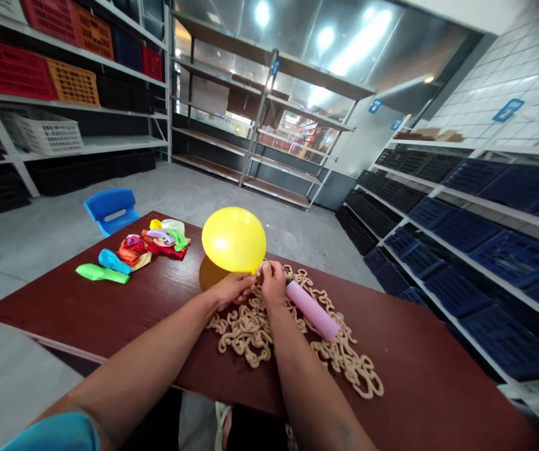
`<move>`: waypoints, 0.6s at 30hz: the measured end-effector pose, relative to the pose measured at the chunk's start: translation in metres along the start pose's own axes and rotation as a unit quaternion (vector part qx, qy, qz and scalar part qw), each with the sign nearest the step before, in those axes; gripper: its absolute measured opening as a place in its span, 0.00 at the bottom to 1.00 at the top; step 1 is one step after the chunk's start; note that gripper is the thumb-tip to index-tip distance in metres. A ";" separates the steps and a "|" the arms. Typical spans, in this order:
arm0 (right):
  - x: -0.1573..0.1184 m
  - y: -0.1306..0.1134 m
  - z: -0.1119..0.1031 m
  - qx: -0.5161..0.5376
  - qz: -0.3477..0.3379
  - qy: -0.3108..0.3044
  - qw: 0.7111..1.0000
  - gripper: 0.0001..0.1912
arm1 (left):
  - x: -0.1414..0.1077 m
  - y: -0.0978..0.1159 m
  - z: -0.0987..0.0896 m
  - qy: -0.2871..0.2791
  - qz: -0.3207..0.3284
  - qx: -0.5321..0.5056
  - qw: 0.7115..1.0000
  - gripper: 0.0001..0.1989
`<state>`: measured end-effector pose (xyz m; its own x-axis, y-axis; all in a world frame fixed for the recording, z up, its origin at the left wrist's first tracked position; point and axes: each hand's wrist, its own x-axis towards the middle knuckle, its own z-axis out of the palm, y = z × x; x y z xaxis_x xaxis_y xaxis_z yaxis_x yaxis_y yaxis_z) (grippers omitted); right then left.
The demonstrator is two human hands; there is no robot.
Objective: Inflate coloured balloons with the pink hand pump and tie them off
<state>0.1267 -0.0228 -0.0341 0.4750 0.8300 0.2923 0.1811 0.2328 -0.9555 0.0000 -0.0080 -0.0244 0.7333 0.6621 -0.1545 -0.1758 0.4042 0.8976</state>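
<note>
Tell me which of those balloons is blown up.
The large, round yellow balloon, its neck end at both hands. The other balloons, left of it on the dark red table, lie limp and flat.

Where my left hand (pixel 234 289) pinches the yellow balloon (pixel 234 238), my fingers cover most of its neck; whatever my right hand's (pixel 274 279) fingertips grip is too small to tell. My right forearm hides some beige loops (pixel 245 338) toward six o'clock. From my hands, my blue sleeve (pixel 51 433) is cropped at eight o'clock, the tabletop covers the blue chair's (pixel 112 203) lower part at ten, and a blue tag (pixel 508 110) at two is too blurred to read.
</note>
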 end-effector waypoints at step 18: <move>-0.010 0.001 0.003 -0.134 -0.100 -0.232 0.958 0.09 | 0.013 0.007 -0.010 0.232 0.134 0.008 0.963 0.18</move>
<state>0.1192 -0.0296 -0.0379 -0.0143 0.9326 0.3605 0.4729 0.3240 -0.8194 0.0019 0.0101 -0.0247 0.2890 0.9539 -0.0804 -0.3051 0.1714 0.9368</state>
